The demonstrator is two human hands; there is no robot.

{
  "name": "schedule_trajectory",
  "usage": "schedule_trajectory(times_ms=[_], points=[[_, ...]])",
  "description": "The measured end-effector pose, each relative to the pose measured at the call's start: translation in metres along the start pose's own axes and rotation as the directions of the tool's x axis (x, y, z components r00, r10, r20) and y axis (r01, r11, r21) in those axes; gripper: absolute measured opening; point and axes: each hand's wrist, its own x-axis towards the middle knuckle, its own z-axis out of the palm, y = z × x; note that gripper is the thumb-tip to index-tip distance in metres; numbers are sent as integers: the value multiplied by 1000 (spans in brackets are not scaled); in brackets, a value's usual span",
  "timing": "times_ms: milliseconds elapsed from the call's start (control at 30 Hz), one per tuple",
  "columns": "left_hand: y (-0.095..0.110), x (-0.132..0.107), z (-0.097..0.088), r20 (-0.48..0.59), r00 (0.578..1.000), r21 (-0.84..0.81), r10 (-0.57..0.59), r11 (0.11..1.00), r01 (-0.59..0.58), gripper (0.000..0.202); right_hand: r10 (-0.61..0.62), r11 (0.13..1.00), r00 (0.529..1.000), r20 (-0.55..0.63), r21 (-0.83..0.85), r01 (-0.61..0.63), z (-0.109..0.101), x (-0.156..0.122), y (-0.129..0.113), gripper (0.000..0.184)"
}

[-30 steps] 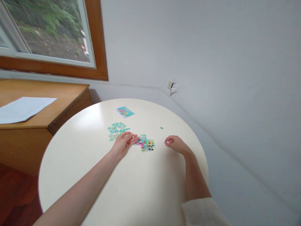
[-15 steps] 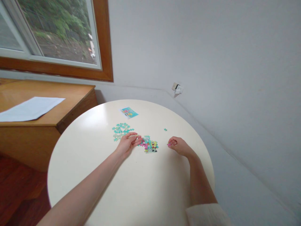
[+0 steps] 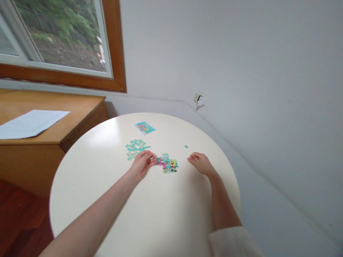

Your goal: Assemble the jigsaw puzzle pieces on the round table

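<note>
A partly joined jigsaw puzzle (image 3: 166,165) with cartoon figures in yellow, pink and teal lies flat on the round white table (image 3: 150,214). At its left edge my left hand (image 3: 143,164) pinches a small puzzle piece between thumb and forefinger, mostly hidden by the fingers. My right hand (image 3: 202,164) is to the right of the puzzle, apart from it, and its fingertips hold a pink puzzle piece (image 3: 189,159). Beyond the left hand are several loose teal pieces (image 3: 135,145), partly covered by that hand. One single teal piece (image 3: 186,146) lies past the right hand.
Near the table's far edge is a small picture card (image 3: 145,127) with the cartoon figures. A wooden desk (image 3: 80,103) bearing white paper (image 3: 33,122) stands at the left, below a window (image 3: 64,35). The wall with an outlet (image 3: 199,100) rises behind and to the right.
My right hand has turned its pink piece and lifted it slightly away from me. My left hand has drawn its fingers closer together beside the puzzle. The view has shifted a little.
</note>
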Motion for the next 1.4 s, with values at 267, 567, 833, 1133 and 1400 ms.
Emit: schedule_trajectory(times_ms=[267, 567, 833, 1133, 1400], points=[[1, 0, -1, 1, 1000, 22, -2, 1000, 1, 14, 101, 967, 988, -115, 246, -70, 18, 10, 4, 36], [1, 1, -1, -25, 999, -6, 36, 999, -36, 15, 119, 880, 982, -149, 474, -35, 31, 8, -9, 46], [0, 2, -1, -13, 999, 10, 33, 999, -33, 14, 49, 889, 991, -128, 458, 15, 36, 6, -16, 57], [1, -1, 1, 12, 997, 34, 72, 997, -73, 11, 24, 880, 997, -73, 476, 14, 41, 1, -30, 48], [0, -4, 6, 35, 994, 99, 102, 990, -105, 5, -20, 860, 999, -32, 509, 34, 48, -1, -40, 43]])
